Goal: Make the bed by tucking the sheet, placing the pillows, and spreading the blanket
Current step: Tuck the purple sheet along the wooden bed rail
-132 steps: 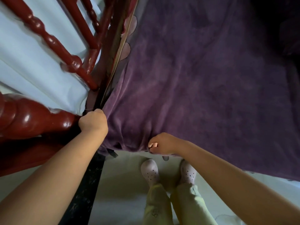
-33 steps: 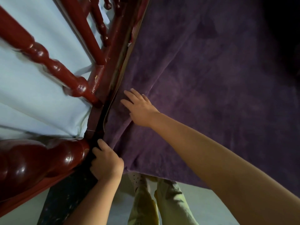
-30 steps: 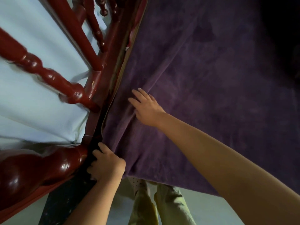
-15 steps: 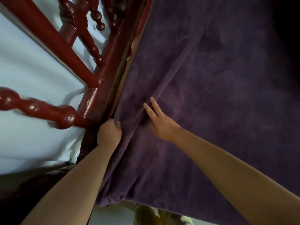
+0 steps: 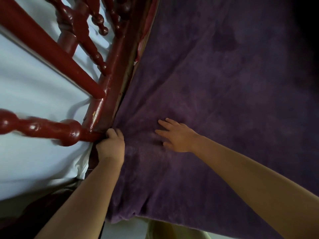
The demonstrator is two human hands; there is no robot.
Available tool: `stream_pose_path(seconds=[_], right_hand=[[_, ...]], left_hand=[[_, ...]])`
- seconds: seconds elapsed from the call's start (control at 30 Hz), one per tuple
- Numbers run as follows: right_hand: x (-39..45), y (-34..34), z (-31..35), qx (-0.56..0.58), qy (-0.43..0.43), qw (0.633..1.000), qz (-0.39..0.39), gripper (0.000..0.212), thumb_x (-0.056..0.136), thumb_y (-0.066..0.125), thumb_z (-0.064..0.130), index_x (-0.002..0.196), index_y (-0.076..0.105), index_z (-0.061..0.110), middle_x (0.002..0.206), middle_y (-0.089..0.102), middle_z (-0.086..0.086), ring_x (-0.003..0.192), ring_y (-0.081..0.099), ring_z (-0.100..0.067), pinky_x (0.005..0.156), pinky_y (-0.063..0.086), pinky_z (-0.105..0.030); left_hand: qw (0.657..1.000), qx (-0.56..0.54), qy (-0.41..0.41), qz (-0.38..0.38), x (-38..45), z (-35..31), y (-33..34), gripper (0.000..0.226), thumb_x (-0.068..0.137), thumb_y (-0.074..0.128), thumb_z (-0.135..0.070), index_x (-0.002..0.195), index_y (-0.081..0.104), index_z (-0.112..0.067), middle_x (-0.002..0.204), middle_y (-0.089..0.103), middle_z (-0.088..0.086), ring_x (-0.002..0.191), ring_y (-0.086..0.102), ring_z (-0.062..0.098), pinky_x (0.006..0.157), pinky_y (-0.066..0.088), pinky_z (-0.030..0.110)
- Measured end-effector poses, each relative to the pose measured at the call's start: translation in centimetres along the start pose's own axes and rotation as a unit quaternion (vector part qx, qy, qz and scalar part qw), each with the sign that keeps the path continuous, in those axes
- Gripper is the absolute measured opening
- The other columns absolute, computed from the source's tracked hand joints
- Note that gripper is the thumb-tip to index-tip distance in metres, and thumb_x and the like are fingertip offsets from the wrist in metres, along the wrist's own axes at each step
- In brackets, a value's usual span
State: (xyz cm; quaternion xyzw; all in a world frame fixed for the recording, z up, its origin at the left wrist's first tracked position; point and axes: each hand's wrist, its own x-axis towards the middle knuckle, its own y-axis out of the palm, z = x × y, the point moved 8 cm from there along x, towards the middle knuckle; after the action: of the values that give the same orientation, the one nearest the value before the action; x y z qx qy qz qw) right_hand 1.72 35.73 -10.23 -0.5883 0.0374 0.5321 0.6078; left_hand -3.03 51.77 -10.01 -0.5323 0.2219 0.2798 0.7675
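While the left hand (image 5: 111, 146) pinches the sheet (image 5: 215, 94) edge, apparently to push it down beside the frame (image 5: 110, 94), the right hand (image 5: 176, 135) lies flat with fingers spread just right of that grip, likely holding the fabric smooth.

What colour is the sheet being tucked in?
Deep purple: the sheet shows best in the head view.
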Motion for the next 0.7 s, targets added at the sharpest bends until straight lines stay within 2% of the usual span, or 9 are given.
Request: stream_pose_path(seconds=[0.03,0.07,0.1,0.13,0.17,0.3,0.57,0.7], right_hand=[[0.0,-0.5,-0.4,0.023,-0.007,1.0,-0.005,0.054,0.096,0.038,0.03,0.147,0.02,0.022,0.159,0.004,-0.003,0.147,0.006,-0.023,0.117,0.023,-0.04],[-0.1,-1.2,-0.8,0.047,-0.013,0.999,-0.015,0.051,0.096,0.038,0.026,0.145,0.026,0.019,0.158,0.012,-0.003,0.146,0.013,-0.022,0.117,0.023,-0.036],[-0.1,-1.9,-1.5,0.066,-0.014,0.997,-0.028,0.048,0.096,0.038,0.023,0.143,0.031,0.016,0.157,0.02,-0.004,0.144,0.02,-0.02,0.117,0.023,-0.032],[-0.1,-2.7,-2.2,0.077,-0.012,0.996,-0.041,0.045,0.096,0.038,0.02,0.141,0.036,0.013,0.154,0.028,-0.006,0.141,0.027,-0.02,0.115,0.025,-0.03],[0.0,-3.4,-3.0,0.082,-0.008,0.995,-0.051,0.043,0.096,0.039,0.018,0.138,0.04,0.011,0.15,0.034,-0.007,0.137,0.033,-0.021,0.113,0.028,-0.03],[0.4,-6.3,-7.1,0.082,0.007,0.993,-0.089,0.041,0.093,0.041,0.015,0.132,0.048,0.006,0.143,0.043,-0.013,0.132,0.04,-0.025,0.113,0.029,-0.031],[1.8,-12.2,-16.2,0.129,0.092,0.978,-0.135,0.046,0.092,0.044,0.018,0.138,0.041,0.013,0.151,0.032,-0.009,0.143,0.022,-0.025,0.114,0.028,-0.043],[2.8,-14.2,-19.6,0.135,0.125,0.97,-0.158,0.05,0.093,0.043,0.02,0.142,0.033,0.014,0.154,0.025,-0.007,0.145,0.015,-0.024,0.116,0.025,-0.041]], left_hand=[[0.999,-0.009,-0.036,0.032,0.3,0.4,-0.9,0.039,0.062,0.079,-0.02,0.099,0.073,-0.01,0.088,0.067,0.011,0.052,0.067,0.018,0.046,0.052,0.023],[0.998,-0.012,-0.058,0.034,0.7,0.4,-2.5,0.032,0.08,0.064,-0.015,0.112,0.066,-0.008,0.105,0.064,0.013,0.077,0.071,0.022,0.062,0.056,0.027],[0.998,-0.009,-0.066,0.01,1.8,0.0,-3.2,0.033,0.091,0.047,-0.008,0.122,0.057,-0.006,0.12,0.056,0.014,0.1,0.066,0.026,0.077,0.055,0.032],[0.998,-0.02,-0.062,0.011,2.6,-0.4,-3.9,0.036,0.095,0.037,-0.004,0.128,0.053,-0.006,0.128,0.05,0.014,0.114,0.058,0.028,0.087,0.051,0.036],[0.997,-0.028,-0.064,0.016,3.3,-0.6,-5.0,0.038,0.096,0.034,-0.004,0.13,0.051,-0.006,0.132,0.046,0.014,0.12,0.052,0.03,0.091,0.048,0.038],[0.998,-0.051,-0.047,-0.012,6.2,-1.9,-10.1,0.036,0.094,0.041,-0.009,0.129,0.052,-0.007,0.131,0.047,0.014,0.12,0.05,0.031,0.093,0.046,0.038],[0.983,-0.177,-0.035,-0.036,13.0,-3.7,-19.2,0.037,0.092,0.044,-0.017,0.127,0.05,-0.007,0.132,0.049,0.016,0.122,0.051,0.035,0.093,0.046,0.042],[0.972,-0.231,-0.03,-0.042,17.3,-4.6,-22.0,0.038,0.096,0.041,-0.025,0.128,0.045,-0.005,0.134,0.045,0.018,0.125,0.046,0.035,0.095,0.044,0.043]])
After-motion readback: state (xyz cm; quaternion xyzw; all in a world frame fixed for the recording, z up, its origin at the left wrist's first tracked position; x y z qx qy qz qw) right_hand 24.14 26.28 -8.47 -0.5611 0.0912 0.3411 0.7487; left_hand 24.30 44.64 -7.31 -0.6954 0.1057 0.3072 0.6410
